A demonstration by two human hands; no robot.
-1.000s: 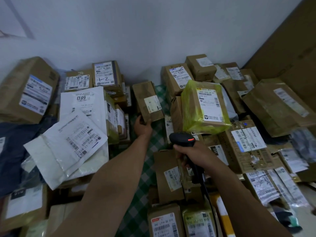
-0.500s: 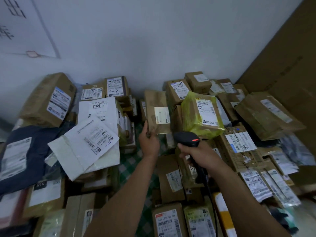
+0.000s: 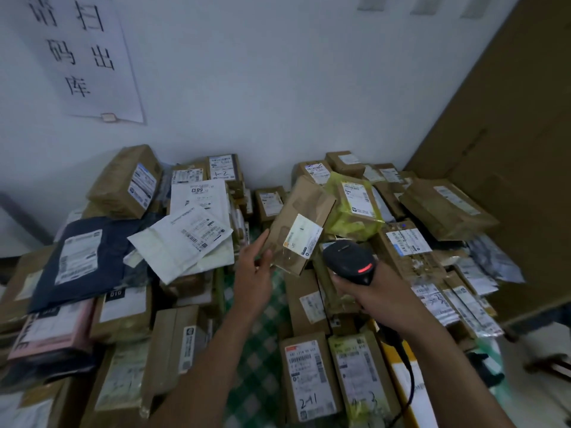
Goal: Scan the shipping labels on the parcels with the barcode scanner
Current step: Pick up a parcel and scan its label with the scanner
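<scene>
One brown cardboard parcel (image 3: 304,208) is lifted clear of the heap, tilted, with its single white shipping label (image 3: 303,240) facing the camera. The left hand (image 3: 255,273) pinches the parcel's lower left corner, thumb on the front and fingers along the edge, though blur hides the exact grip. The right hand (image 3: 381,296) is wrapped round the handle of one black barcode scanner (image 3: 348,260), just beside the label, with a red light glowing on its head. The other parcels are too crowded for a full count. Among them are two white padded mailers (image 3: 182,242), one dark blue mailer bag (image 3: 88,257) and one yellow-green wrapped parcel (image 3: 355,211). One paper sign (image 3: 83,57) hangs on the wall.
</scene>
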